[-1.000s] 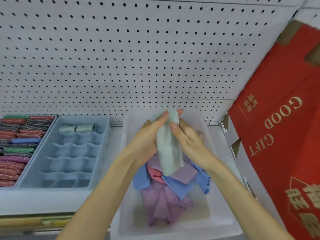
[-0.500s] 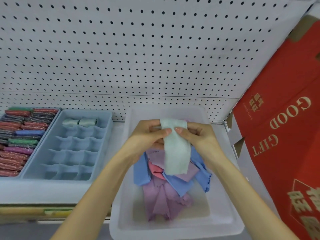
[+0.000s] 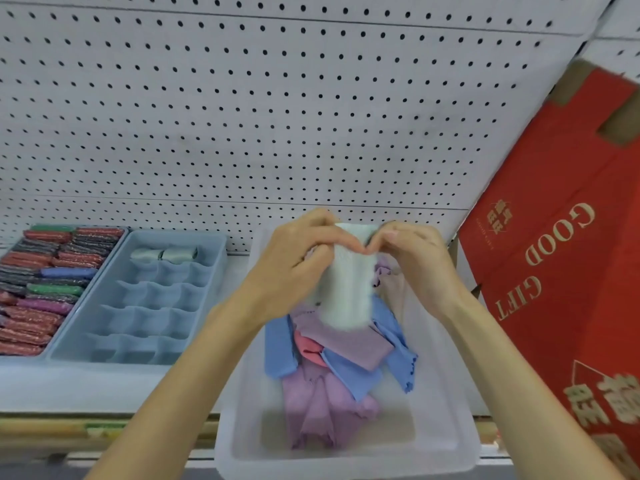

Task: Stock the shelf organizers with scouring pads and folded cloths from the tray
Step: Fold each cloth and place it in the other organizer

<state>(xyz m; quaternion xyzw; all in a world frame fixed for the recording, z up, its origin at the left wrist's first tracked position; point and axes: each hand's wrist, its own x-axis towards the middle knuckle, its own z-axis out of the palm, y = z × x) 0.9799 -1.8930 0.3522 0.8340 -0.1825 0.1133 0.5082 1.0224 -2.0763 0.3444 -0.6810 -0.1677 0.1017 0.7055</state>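
Observation:
A pale green cloth (image 3: 348, 292) hangs as a folded strip over the white tray (image 3: 242, 441). My left hand (image 3: 298, 261) and my right hand (image 3: 415, 258) both pinch its top edge, fingertips meeting in the middle. Loose blue, purple and pink cloths (image 3: 339, 362) lie heaped in the tray below. To the left stands a blue grid organizer (image 3: 104, 341) with two rolled pale green cloths (image 3: 164, 254) in its back row. Further left, a second organizer (image 3: 45, 289) is packed with glittery scouring pads.
A white pegboard wall (image 3: 277, 116) rises behind the shelf. A big red cardboard gift box (image 3: 571, 271) leans close on the right of the tray. The shelf's front edge (image 3: 69, 424) runs along the lower left.
The cloth's top has been folded down further and both hands have closed together over its upper edge. The hanging strip looks shorter than before.

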